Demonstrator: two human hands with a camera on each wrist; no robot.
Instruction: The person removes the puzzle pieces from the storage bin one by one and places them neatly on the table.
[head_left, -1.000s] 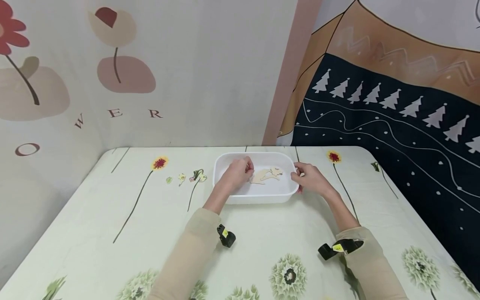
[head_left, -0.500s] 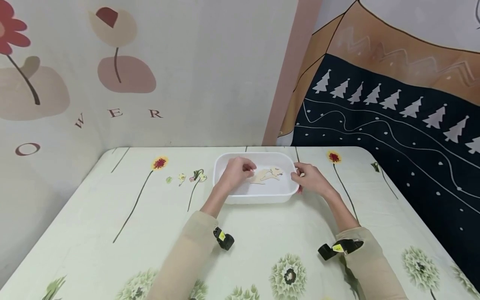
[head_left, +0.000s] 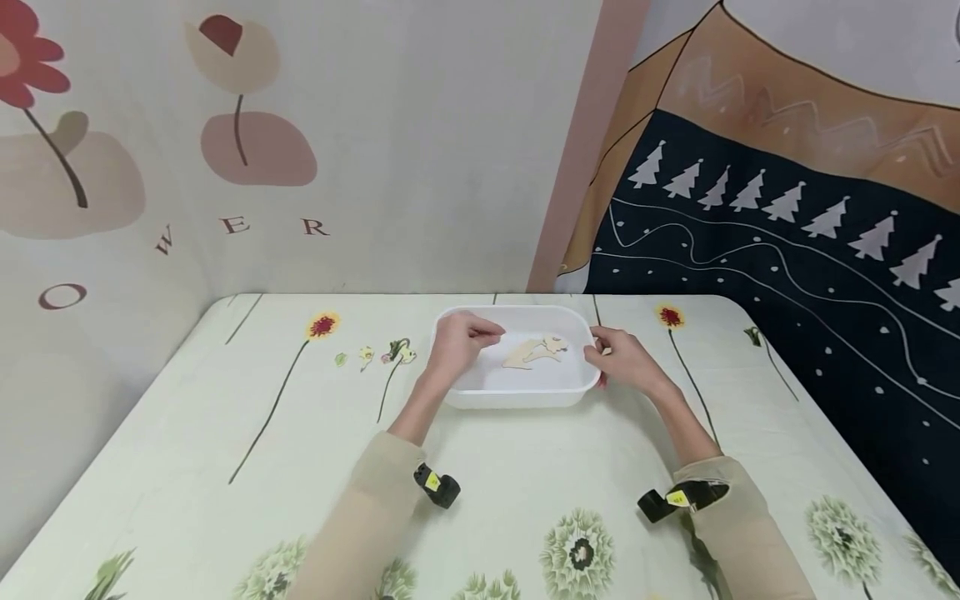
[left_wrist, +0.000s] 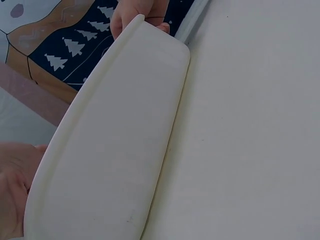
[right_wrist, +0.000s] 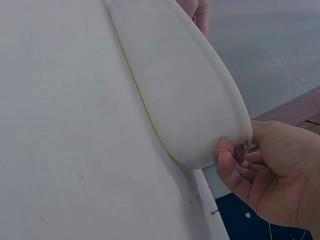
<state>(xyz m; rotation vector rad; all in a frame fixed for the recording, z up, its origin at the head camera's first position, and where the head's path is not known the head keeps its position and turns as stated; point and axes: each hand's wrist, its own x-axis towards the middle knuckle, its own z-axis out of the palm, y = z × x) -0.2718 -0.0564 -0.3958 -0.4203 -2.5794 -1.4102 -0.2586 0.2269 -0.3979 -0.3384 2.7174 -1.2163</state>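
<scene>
A white plastic tray (head_left: pixel 517 400) with raised walls sits near the table's far edge. On its floor lies a flat beige animal-shaped figure (head_left: pixel 536 352); whether it is printed or loose I cannot tell. My left hand (head_left: pixel 459 346) hovers over the tray's left part, left of the figure, fingers fairly straight and nothing visible in them. In the left wrist view the tray wall hides its fingertips. With thumb at the rim and fingers curled beneath it outside, my right hand (head_left: pixel 622 357) grips the tray's right end. The right wrist view shows these fingers (right_wrist: pixel 227 162) against the outer wall.
A pale floral cloth (head_left: pixel 517 467) covers the table around the tray. Behind the table rises a light wall (head_left: pixel 420 167) with flower pictures. To the right hangs a dark tree-patterned fabric (head_left: pixel 750 250). A black camera sits on each wrist.
My left hand has drawn left, away from the beige figure, and its fingers have straightened somewhat. The right hand keeps its grip on the tray, which stays in place.
</scene>
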